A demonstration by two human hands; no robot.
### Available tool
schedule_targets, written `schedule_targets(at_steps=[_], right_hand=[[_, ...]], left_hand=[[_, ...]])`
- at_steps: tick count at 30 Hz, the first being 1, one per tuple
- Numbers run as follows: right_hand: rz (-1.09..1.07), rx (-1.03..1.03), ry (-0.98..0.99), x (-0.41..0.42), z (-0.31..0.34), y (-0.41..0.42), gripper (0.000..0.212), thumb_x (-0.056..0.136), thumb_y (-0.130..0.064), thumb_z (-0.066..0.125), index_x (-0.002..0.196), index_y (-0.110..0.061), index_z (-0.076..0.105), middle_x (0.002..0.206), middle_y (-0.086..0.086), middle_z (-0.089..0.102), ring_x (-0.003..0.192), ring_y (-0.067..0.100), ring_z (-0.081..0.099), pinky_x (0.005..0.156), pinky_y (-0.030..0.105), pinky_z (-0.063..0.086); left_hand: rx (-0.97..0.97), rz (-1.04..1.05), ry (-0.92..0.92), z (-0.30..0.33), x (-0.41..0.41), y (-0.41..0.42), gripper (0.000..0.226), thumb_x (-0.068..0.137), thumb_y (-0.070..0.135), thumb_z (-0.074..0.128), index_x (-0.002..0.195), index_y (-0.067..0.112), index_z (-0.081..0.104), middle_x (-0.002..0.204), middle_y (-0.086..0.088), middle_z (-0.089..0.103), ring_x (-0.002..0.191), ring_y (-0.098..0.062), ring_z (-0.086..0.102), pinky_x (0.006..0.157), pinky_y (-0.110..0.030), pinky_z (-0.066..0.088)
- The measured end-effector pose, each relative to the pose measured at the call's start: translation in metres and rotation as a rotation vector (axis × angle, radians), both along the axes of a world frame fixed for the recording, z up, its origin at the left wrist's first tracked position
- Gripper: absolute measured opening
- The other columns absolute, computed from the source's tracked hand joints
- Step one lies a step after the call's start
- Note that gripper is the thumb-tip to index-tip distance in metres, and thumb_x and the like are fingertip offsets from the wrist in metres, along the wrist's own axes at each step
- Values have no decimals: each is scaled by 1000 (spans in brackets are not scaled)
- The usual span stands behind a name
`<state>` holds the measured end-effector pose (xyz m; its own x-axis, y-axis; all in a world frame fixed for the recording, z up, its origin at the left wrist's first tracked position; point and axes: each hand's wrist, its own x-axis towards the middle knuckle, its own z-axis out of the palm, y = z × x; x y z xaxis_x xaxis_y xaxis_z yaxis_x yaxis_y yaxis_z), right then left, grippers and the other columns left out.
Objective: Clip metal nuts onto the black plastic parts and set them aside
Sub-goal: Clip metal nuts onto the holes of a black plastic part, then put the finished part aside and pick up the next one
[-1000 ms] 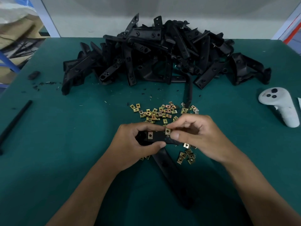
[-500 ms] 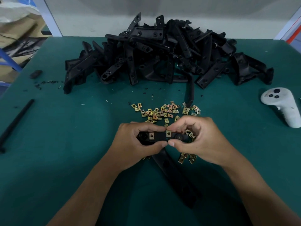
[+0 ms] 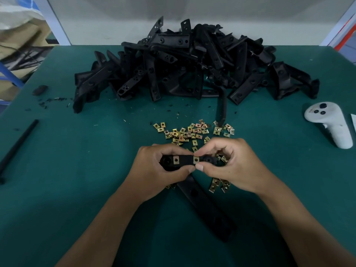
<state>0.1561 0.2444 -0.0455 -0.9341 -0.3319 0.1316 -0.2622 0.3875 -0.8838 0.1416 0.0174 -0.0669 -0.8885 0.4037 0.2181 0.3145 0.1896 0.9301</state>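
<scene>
**Nut seating on the held part: press square, brace close**

Nuts go on one at a time, and the second is being pushed home now.

Table (image 3: 57, 189), green, carries everything. Beyond the grip, at the far edge, lies the pile (image 3: 183, 70) of black parts waiting their turn. Between pile and grip sits the loose scatter of nuts (image 3: 192, 132), with a few more just under the right wrist. Well off to the right of the grip rests a white controller (image 3: 331, 124); keep clear of it.

At the grip itself, the part (image 3: 185, 160) is held just above the table, lying crosswise. Left hand (image 3: 159, 170) is closed around its left end, thumb underneath. Right hand (image 3: 231, 164) pinches the second nut (image 3: 196, 159) against the part, thumb below and fingertips on top. First nut (image 3: 175, 159) sits just left of that pinch, apparently fully on.

To do this well, I judge the push should run straight along the part's edge so the nut does not cock. Left thumb should stay close beside the pinch as a counter-brace. Whether the second nut's hole lines up with the part's hole cannot be told; check before setting aside. Another black part (image 3: 208, 207) lies below the grip.
</scene>
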Motion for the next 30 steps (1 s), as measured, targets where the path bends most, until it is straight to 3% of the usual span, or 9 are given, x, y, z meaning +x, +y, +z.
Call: schedule_targets(at_steps=[3, 6, 11, 14, 17, 21, 24, 27, 30], right_hand=[[-14, 12, 23, 1, 5, -1, 23, 82, -35, 78, 103, -25, 76, 90, -10, 75, 84, 15, 68, 78, 26, 54], [-19, 94, 55, 4, 18, 1, 24, 81, -34, 82, 104, -32, 75, 93, -19, 73, 88, 7, 65, 78, 17, 47], [-81, 169, 170, 35, 48, 16, 24, 83, -33, 83, 105, -27, 75, 99, -17, 74, 93, 3, 68, 79, 16, 51], [-180, 164, 225, 83, 57, 39, 24, 87, -29, 81, 108, -22, 74, 100, -14, 72, 91, 5, 67, 79, 19, 51], [-350, 168, 236, 142, 61, 68, 21, 88, -29, 80, 107, -23, 73, 97, -14, 68, 89, 9, 67, 78, 20, 49], [-608, 223, 184, 229, 61, 108, 19, 89, -28, 79, 105, -27, 69, 98, -14, 68, 90, 10, 67, 79, 20, 49], [-788, 304, 136, 294, 57, 134, 17, 92, -32, 76, 106, -32, 67, 100, -13, 68, 93, 8, 68, 81, 18, 47], [-1012, 360, 102, 349, 57, 160, 15, 94, -40, 70, 108, -40, 65, 106, -20, 68, 100, 2, 66, 81, 12, 45], [-1302, 428, 62, 390, 51, 183, 28, 95, -38, 66, 121, -43, 60, 120, -27, 58, 106, -5, 60, 87, 10, 42]], left_hand=[[19, 48, 11, 2, 2, 0, 21, 78, 32, 80, 99, 35, 77, 84, 13, 77, 71, -2, 70, 65, -13, 51], [-10, 108, 19, 6, 8, 2, 22, 77, 38, 77, 99, 37, 77, 84, 12, 77, 74, -8, 71, 67, -26, 56], [-81, 118, 140, 27, 25, 15, 25, 72, 48, 76, 96, 41, 76, 88, 18, 74, 82, -7, 70, 66, -27, 58], [-127, 1, 216, 46, 44, 42, 29, 69, 48, 76, 97, 44, 74, 91, 20, 71, 85, -8, 69, 67, -31, 57], [-141, -161, 284, 64, 68, 86, 25, 66, 47, 74, 91, 48, 71, 93, 25, 69, 86, 1, 66, 71, -24, 54], [-90, -402, 327, 74, 110, 159, 22, 65, 42, 71, 86, 40, 73, 87, 26, 70, 80, -1, 63, 73, -26, 48], [-92, -593, 345, 66, 143, 214, 24, 68, 44, 73, 91, 38, 74, 85, 25, 72, 80, 4, 63, 82, -26, 44], [-124, -702, 351, 52, 175, 264, 50, 71, 58, 71, 119, 49, 59, 105, 30, 69, 101, 8, 59, 93, -20, 38], [-154, -681, 431, 35, 201, 290, 68, 81, 63, 64, 142, 49, 37, 144, 33, 40, 133, 8, 32, 113, -11, 14]])
